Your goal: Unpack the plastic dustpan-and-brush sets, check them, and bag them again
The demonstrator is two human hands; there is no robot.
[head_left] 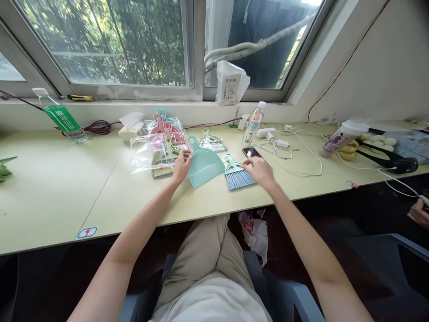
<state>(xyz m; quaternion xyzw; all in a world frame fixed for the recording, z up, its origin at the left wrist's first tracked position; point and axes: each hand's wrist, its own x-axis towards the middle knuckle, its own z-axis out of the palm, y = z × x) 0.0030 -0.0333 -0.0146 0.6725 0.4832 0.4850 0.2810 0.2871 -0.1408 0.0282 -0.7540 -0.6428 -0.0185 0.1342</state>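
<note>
A light blue mini dustpan (204, 165) lies on the pale green table (60, 188). My left hand (181, 166) rests against its left edge, fingers curled on the rim. A small blue brush (237, 175) with blue bristles lies to the right of the dustpan. My right hand (258, 171) lies over its right side, fingers spread toward the handle. A dark phone (252, 152) sits just behind that hand.
Several bagged dustpan sets (164, 143) in pink and green lie behind the left hand. A water bottle (253, 122), white cables (288, 147), a white cup (338, 136) and a green-labelled bottle (63, 120) stand near the window wall. Another person's hand (419, 212) shows at far right.
</note>
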